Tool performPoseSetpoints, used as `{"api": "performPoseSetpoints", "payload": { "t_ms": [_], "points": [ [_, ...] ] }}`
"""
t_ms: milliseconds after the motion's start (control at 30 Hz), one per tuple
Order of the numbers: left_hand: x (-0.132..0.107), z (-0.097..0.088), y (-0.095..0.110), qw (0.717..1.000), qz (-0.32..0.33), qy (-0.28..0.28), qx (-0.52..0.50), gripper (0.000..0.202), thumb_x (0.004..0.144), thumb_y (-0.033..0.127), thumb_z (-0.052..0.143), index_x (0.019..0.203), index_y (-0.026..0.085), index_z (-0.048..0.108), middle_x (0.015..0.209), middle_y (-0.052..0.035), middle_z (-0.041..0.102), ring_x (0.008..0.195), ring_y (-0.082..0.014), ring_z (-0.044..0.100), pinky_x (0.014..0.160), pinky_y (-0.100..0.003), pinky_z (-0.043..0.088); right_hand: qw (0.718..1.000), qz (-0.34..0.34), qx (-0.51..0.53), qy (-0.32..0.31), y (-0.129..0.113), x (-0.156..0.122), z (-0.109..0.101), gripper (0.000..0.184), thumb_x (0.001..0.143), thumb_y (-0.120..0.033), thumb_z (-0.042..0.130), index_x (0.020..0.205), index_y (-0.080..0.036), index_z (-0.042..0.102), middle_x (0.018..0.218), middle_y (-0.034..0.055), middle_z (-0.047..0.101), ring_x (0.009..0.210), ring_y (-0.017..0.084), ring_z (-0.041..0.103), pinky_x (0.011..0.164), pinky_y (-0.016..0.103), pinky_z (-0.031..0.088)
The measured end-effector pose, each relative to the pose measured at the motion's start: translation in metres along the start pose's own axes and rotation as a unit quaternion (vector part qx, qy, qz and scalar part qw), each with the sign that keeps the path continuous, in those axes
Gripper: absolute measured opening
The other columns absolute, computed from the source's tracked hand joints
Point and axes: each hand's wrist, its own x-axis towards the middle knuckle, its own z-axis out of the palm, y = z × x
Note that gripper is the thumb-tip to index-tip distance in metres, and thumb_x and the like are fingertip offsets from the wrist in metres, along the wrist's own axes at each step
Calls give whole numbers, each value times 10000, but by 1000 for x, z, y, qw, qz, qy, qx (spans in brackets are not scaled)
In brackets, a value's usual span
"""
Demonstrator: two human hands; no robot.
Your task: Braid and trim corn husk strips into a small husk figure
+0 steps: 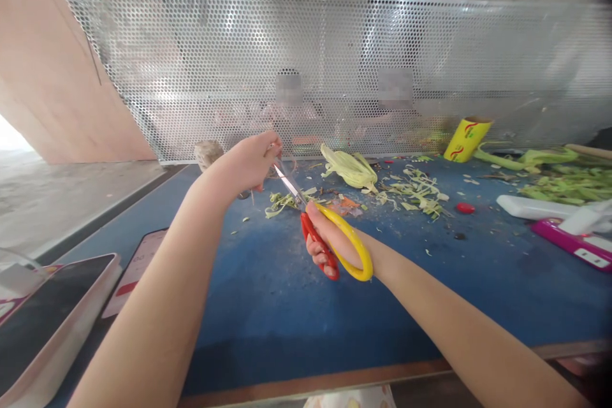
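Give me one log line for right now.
right hand: holds scissors | left hand: by their tips, grip unclear | blue table: green leafy bundle, yellow tube

Anything the left hand (261, 156) pinches near the scissors (297, 195) is too small to tell. The left forearm (182, 274) covers part of a phone (138, 268). Frame edges crop a device (52, 306) and a power strip (568, 246); 2 people (289, 110) blur behind mesh (335, 44).

Scissors (299, 199) with red and yellow handles slant in the right grip (329, 229), blades (287, 181) pointing forward-left.
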Motion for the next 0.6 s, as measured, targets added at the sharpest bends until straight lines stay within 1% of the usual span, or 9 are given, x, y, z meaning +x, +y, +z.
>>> {"api": "performPoseSetpoints", "payload": {
  "t_ms": [100,133,167,200,267,333,400,500,600],
  "points": [
    [0,-1,0,1000,0,-3,-21,307,843,363,254,1042,238,451,736,-43,622,322,-111,445,405,-264,372,999,27,27,-1,-2,-1,0,569,707,-755,303,556,-208,277,430,-87,249,328,44,266,272,156,302],
    [0,-1,0,1000,-1,-1,-24,305,842,363,257,1045,239,448,764,-46,625,317,-106,440,407,-266,375,999,35,35,-2,-2,-1,-1,572,701,-762,299,559,-208,280,426,-89,244,328,44,262,268,151,293],
    [0,-2,0,1000,-1,2,-22,307,843,370,256,1040,238,450,739,-41,621,315,-105,437,409,-265,376,998,41,40,-3,-3,0,-1,576,696,-767,298,561,-208,282,424,-91,242,328,42,256,264,147,284],
    [-1,-2,1,1000,-1,5,-16,313,846,381,251,1031,234,457,671,-31,607,316,-110,435,409,-261,374,998,45,43,-4,-2,0,-2,579,692,-771,299,562,-207,285,423,-92,243,329,40,250,261,145,278],
    [-2,-3,2,1000,3,7,3,338,853,397,232,1013,224,475,500,-2,532,318,-128,431,404,-254,367,998,48,39,-11,-1,2,-3,580,691,-773,297,564,-207,290,424,-93,243,329,40,244,258,148,279],
    [-3,-3,3,1000,5,5,14,352,858,394,221,1003,217,489,412,15,465,322,-142,432,402,-252,366,999,42,28,-17,0,3,-4,580,693,-773,289,564,-208,292,426,-92,243,330,43,247,259,153,289],
    [-2,-2,2,1000,7,6,4,340,858,382,230,1007,221,490,447,9,496,323,-138,442,401,-252,372,999,32,12,-16,2,3,-5,578,698,-768,290,565,-206,295,429,-89,248,333,46,258,264,157,302],
    [0,-1,0,1000,13,3,-17,320,852,384,249,1019,235,478,602,-18,588,319,-118,445,391,-252,375,1000,12,-13,-14,4,2,-4,570,692,-760,331,567,-205,304,442,-83,262,344,51,278,274,162,320],
    [1,-1,-2,1000,13,-3,-15,331,846,404,251,1021,238,477,666,-35,617,321,-115,447,395,-258,381,999,-11,-25,-25,3,-1,-4,570,667,-763,375,566,-205,308,458,-81,265,351,50,287,286,167,340]
  ]
}}
